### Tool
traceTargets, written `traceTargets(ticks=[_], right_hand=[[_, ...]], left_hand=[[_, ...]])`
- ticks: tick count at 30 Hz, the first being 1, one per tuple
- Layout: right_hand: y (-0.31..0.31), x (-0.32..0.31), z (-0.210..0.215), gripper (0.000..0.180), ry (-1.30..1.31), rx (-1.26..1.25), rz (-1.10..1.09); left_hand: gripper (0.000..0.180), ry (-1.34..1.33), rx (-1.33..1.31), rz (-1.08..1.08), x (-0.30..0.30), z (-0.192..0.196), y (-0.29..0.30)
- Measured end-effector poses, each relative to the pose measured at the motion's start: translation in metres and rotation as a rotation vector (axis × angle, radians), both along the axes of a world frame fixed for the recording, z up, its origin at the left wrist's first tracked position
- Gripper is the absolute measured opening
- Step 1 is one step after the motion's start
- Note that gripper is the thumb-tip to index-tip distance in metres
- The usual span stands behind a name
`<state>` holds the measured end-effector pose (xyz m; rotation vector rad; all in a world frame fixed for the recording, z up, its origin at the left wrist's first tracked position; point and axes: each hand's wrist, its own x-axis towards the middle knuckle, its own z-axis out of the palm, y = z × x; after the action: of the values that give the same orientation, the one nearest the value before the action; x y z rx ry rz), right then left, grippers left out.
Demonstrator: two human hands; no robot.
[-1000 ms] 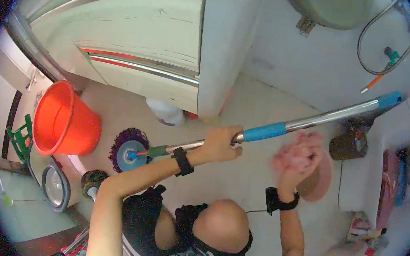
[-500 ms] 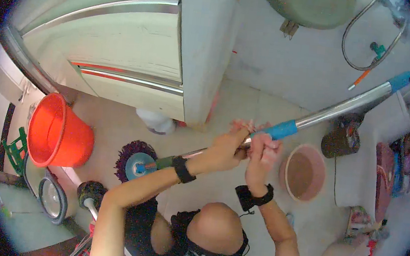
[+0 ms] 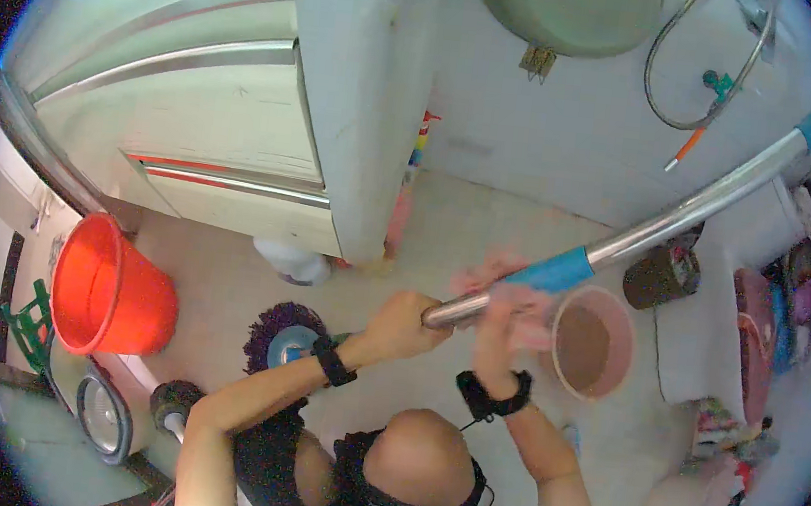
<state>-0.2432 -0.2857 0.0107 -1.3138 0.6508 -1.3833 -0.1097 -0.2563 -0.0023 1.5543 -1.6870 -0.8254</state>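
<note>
A mop with a purple fringed head (image 3: 267,329) and a blue disc rests at the lower left. Its metal handle (image 3: 661,221) slants up to the right, with a blue collar (image 3: 557,271) partway along and a blue tip at the far end. My left hand (image 3: 403,324) is closed around the thinner lower part of the handle, just below the edge of the wider tube. My right hand (image 3: 509,325) is smeared by motion; it wraps the wider tube from beneath, near the collar, with blurred fingers showing on the far side.
A red bucket (image 3: 115,292) stands at the left by a green plastic frame (image 3: 31,317). On the right are a pink bucket (image 3: 627,331) holding brownish water, a dark bin (image 3: 660,277) and a white cabinet. A wall panel and a green basin (image 3: 574,14) bound the far side.
My hands have moved apart along the handle, the left one toward the mop head, exposing metal between them. The handle's upper end has come up closer. The view has shifted slightly.
</note>
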Motion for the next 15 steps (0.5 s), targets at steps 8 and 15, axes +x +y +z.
traceTargets(ticks=[8,15], right_hand=[[-0.007,-0.010,0.022,0.023,0.071,-0.109,0.007],[-0.042,-0.073,0.088,0.033,0.325,-0.086,-0.072]], left_hand=[[0.020,0.173,-0.212,-0.070,-0.007,-0.016,-0.001],[0.030,0.187,0.160,-0.248,0.001,0.021,0.006]])
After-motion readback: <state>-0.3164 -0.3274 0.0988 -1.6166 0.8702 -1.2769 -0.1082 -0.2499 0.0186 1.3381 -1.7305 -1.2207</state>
